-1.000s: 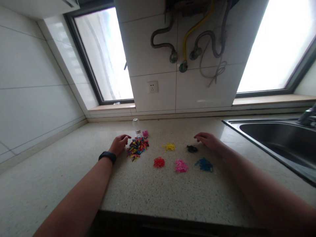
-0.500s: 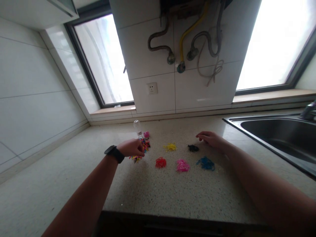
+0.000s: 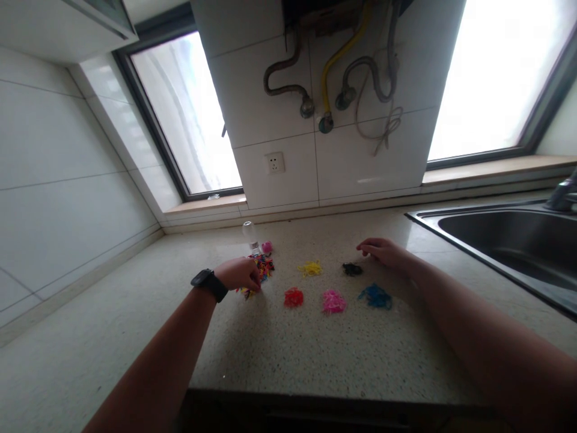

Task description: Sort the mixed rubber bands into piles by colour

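Observation:
My left hand (image 3: 241, 273), with a black watch on its wrist, is over a mixed pile of small colourful rubber bands (image 3: 265, 267). Its fingers are pinched together at the pile's near edge; whatever lies between them is hidden. Resting on the counter, my right hand (image 3: 381, 249) holds nothing that I can see, its fingers loosely bent and slightly apart. Closest to it is a black heap of bands (image 3: 352, 269). Separate heaps lie between the hands: yellow bands (image 3: 311, 269), red bands (image 3: 294, 297), pink bands (image 3: 333, 302) and blue bands (image 3: 376, 296).
Behind the mixed pile stand a clear bottle (image 3: 249, 234) and a small pink round object (image 3: 267, 246). A steel sink (image 3: 424, 219) is set into the speckled counter (image 3: 279, 355) at right. The tiled back wall carries a socket (image 3: 274, 163) and pipes (image 3: 286, 90).
My left hand has shifted slightly left and down over the mixed pile, its fingers now pointing lower. My right hand and the sorted heaps have stayed put. The view has tilted slightly.

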A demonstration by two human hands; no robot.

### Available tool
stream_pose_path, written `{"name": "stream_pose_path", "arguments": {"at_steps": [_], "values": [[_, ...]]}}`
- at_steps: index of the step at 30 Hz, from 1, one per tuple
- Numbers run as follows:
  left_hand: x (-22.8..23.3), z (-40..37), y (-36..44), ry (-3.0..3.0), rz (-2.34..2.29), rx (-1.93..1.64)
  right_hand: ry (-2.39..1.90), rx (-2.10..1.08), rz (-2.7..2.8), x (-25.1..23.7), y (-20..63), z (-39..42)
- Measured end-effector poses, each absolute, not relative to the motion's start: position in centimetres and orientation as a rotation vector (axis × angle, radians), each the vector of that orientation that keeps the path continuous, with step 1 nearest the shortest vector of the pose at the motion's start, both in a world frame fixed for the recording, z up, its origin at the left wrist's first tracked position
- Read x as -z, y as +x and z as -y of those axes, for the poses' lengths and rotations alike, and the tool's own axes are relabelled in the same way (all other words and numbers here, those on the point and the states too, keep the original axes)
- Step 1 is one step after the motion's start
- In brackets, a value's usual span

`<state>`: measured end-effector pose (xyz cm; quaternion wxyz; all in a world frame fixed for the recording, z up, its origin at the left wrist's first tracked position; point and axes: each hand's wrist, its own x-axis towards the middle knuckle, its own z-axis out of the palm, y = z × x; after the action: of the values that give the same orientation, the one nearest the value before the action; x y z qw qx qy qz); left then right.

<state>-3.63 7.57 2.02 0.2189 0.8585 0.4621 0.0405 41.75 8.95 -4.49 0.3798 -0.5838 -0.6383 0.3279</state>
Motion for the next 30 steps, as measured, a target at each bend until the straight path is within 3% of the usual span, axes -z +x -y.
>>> {"name": "stream_pose_path", "arguments": {"at_steps": [15,30], "values": [[-3.6,-4.9,-0.6,2.361,-0.988,-0.295,-1.499,-0.796,1.707,5.3,42.0,-9.6],[-2.7,-3.4,2.0,2.472,-0.869,-0.195,-1.544,-0.751,1.78,5.0,41.8,-9.3]]}}
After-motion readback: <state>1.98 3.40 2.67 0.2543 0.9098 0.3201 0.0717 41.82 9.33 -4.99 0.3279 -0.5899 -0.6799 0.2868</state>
